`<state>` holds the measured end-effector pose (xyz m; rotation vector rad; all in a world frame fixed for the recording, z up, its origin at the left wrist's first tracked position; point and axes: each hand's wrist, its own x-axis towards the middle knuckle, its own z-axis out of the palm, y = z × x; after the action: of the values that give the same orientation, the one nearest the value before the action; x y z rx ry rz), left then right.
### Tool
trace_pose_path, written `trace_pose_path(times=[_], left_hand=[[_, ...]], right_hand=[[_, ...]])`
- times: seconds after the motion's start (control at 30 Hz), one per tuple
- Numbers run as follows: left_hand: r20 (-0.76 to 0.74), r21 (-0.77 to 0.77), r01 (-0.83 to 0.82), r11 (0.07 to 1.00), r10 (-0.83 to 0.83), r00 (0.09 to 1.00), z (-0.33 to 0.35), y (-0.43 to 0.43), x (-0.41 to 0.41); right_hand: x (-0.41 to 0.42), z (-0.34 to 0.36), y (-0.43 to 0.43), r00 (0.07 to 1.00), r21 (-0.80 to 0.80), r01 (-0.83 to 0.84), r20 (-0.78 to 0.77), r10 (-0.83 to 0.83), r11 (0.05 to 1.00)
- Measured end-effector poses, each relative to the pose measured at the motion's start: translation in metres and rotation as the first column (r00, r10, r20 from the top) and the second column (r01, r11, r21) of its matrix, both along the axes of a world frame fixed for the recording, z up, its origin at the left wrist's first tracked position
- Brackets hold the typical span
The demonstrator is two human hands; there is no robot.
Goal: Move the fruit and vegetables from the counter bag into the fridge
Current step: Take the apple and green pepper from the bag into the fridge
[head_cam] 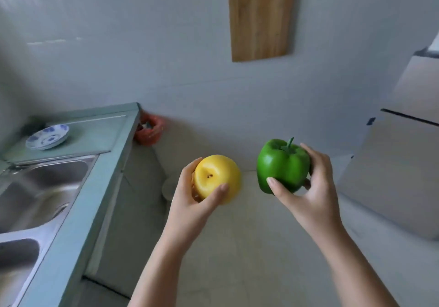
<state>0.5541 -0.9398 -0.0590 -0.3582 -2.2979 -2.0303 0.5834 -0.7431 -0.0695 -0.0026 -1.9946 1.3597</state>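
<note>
My left hand (193,202) grips a round yellow fruit (217,178), its dimpled end turned toward me. My right hand (308,192) holds a green bell pepper (282,166) with its stem pointing up. Both are held out in front of me above the floor, about a hand's width apart. The fridge (399,154), light grey with its doors shut, stands at the right edge. The counter bag is out of view.
A pale green counter (95,188) with a steel double sink (40,188) runs along the left. A blue-and-white plate (47,136) lies at its far end. A red bin (148,129) sits in the floor corner. A wooden board (260,14) hangs on the wall.
</note>
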Motion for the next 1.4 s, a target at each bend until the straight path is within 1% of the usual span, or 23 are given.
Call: trace_pose_path(times=[0.13, 0.27, 0.47, 0.67, 0.8, 0.97, 1.17, 1.27, 1.4], left_hand=[[0.020, 0.001, 0.181, 0.984, -0.181, 0.983, -0.003, 0.082, -0.017], [0.040, -0.019, 0.340, 0.940, -0.339, 0.940, -0.008, 0.157, -0.033], [0.080, -0.028, 0.521, 0.853, -0.518, 0.852, -0.019, 0.264, -0.065], [0.091, -0.035, 0.659, 0.751, -0.655, 0.751, -0.026, 0.373, -0.118], [0.074, -0.003, 0.716, 0.698, -0.714, 0.696, -0.014, 0.442, -0.166], [0.041, 0.047, 0.738, 0.673, -0.740, 0.672, 0.006, 0.517, -0.225], [0.056, 0.026, 0.765, 0.644, -0.765, 0.642, 0.003, 0.579, -0.253], [0.081, 0.041, 0.769, 0.638, -0.769, 0.634, 0.001, 0.611, -0.262], [0.077, 0.045, 0.770, 0.637, -0.771, 0.633, -0.002, 0.662, -0.267]], right_hand=[[0.010, -0.003, 0.074, 0.989, 0.000, 0.149, 0.011, -0.149, 0.989], [0.024, -0.010, 0.137, 0.946, -0.020, 0.324, 0.024, -0.323, 0.946], [0.036, -0.022, 0.217, 0.834, -0.048, 0.549, 0.098, -0.543, 0.834], [0.006, -0.025, 0.301, 0.726, -0.075, 0.685, 0.140, -0.673, 0.724], [-0.040, -0.010, 0.357, 0.669, -0.055, 0.738, 0.185, -0.720, 0.672], [-0.098, 0.014, 0.426, 0.644, -0.042, 0.763, 0.133, -0.753, 0.645], [-0.131, 0.001, 0.474, 0.633, -0.070, 0.772, 0.164, -0.756, 0.631], [-0.137, 0.004, 0.507, 0.626, -0.083, 0.779, 0.164, -0.762, 0.622], [-0.140, 0.005, 0.556, 0.618, -0.092, 0.786, 0.169, -0.768, 0.612]])
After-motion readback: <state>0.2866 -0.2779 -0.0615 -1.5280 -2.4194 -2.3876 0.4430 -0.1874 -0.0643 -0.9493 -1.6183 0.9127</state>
